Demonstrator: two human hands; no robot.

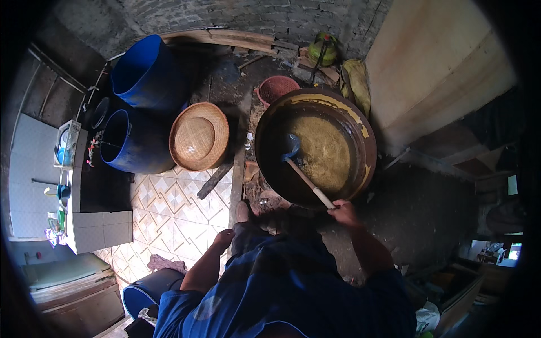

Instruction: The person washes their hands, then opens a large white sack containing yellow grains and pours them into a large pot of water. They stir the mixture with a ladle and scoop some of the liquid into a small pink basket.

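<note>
My right hand grips the end of a pale wooden handle. The handle slants up and left into a large round pan with a brown outer rim. A blue piece is fixed at its far end, against the contents. Tan, grainy-looking matter covers much of the pan's inside; the left part lies in shadow. Away from the pan, my left hand is beside my left thigh, with its fingers partly hidden. I see nothing held in it.
A woven bamboo tray with a raised dome stands left of the pan. Blue drums line the left side. A red plastic basket and a green gas cylinder are behind. A wood stick lies on the tiled floor.
</note>
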